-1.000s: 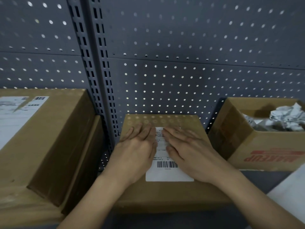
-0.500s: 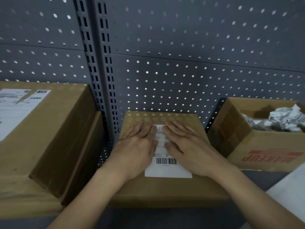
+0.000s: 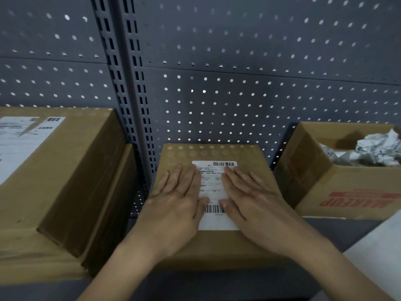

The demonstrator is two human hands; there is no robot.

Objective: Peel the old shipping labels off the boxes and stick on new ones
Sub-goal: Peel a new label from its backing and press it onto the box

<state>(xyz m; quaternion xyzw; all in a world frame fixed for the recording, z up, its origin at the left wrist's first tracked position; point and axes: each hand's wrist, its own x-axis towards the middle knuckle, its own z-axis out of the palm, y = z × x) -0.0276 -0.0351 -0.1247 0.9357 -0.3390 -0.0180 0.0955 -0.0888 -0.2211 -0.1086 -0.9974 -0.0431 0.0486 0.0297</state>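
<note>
Both hands, left hand [image 3: 173, 205] and right hand [image 3: 256, 205], press flat with straight fingers on the white label [image 3: 213, 187] atop the middle box [image 3: 217, 246].

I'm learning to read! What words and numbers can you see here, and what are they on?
"MAKEUP": red print, upside down, on the open box at right.
Shipping label on the middle box: barcodes and small print, too blurred to read.
Second label on the left box: too blurred to read.
</note>
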